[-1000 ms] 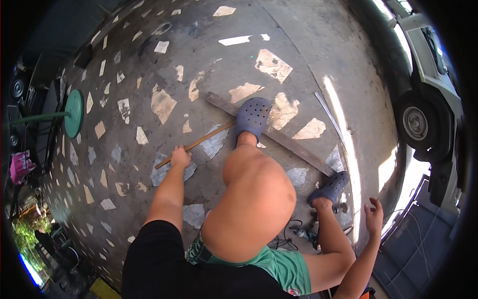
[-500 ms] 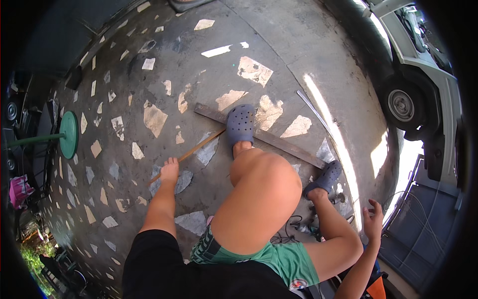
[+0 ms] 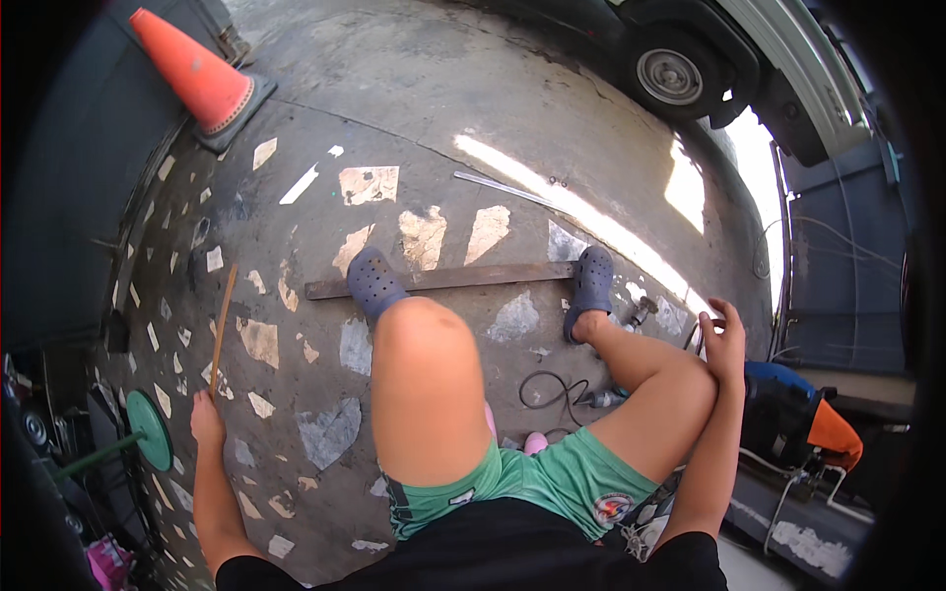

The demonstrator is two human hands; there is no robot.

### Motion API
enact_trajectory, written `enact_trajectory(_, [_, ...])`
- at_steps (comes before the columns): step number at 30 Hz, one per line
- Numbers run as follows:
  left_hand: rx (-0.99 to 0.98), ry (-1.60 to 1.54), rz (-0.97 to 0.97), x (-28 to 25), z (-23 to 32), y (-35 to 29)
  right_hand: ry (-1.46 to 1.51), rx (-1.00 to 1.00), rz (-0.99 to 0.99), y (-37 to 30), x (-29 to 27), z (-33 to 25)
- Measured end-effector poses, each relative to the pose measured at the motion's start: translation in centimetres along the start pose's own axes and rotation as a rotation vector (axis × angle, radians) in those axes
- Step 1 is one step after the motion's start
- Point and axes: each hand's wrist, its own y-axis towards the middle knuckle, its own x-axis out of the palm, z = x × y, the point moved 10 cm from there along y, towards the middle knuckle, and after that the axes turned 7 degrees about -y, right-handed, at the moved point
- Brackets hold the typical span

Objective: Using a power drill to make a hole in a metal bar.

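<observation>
My left hand grips the near end of a thin wooden stick that points away over the floor at the left. My right hand rests with spread fingers on my right knee and holds nothing. A long dark wooden plank lies across the floor in front of me. My left foot in a blue clog stands on the plank's left part. The other blue clog is at its right end.
An orange traffic cone stands at the far left. A thin metal rod lies beyond the plank. A black cable and a small power tool lie between my legs. A green weight plate sits left, a vehicle wheel far right.
The view has swung right. My left hand carried the stick off to the left, away from the plank. My right hand came to rest on my right knee.
</observation>
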Motion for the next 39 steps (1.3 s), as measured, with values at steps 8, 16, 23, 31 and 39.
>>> enact_trajectory(8, [0.659, -0.049, 0.054, -12.5, 38.1, 14.0, 0.124, 0.214, 0.146, -2.8, -1.7, 8.7])
enact_trajectory(16, [1.063, 0.196, -0.136, -0.5, 65.7, 8.7, 0.295, 0.696, -0.067, -14.8, 7.3, 22.6])
enact_trajectory(23, [0.886, 0.085, -0.201, 9.9, 66.8, 6.1, 0.297, 0.405, -0.364, -2.5, 30.7, 11.5])
enact_trajectory(31, [0.867, 0.039, -0.18, 10.8, 64.7, 6.4, 0.166, 0.143, -0.243, 4.8, 36.2, 5.2])
enact_trajectory(39, [0.795, -0.144, -0.183, 10.4, 64.4, 6.6, -0.47, 0.264, -0.384, -6.0, 34.7, 26.8])
